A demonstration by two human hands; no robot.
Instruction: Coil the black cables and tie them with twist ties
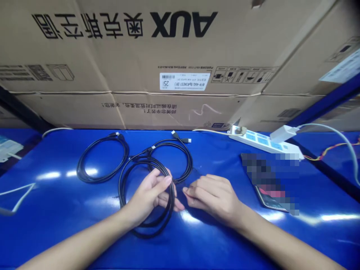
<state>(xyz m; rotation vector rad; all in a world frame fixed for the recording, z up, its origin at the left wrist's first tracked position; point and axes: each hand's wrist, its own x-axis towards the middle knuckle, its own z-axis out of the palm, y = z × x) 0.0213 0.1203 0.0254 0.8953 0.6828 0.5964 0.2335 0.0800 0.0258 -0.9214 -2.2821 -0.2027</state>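
My left hand is closed around the right side of a coiled black cable, with the thumb over the strands. One plug of that cable lies at the coil's top. My right hand sits just right of the coil, thumb and fingers pinched together. A thin dark line shows above its knuckles; what the pinch holds, if anything, I cannot make out. Behind the held coil, partly covered by it, a second coiled black cable lies with two plugs. Farther left rests a third coil.
A large cardboard box walls off the back of the blue table. A white power strip with a white charger lies at the back right. Nearer stands a dark, pixelated flat object. A white cord loops at the left.
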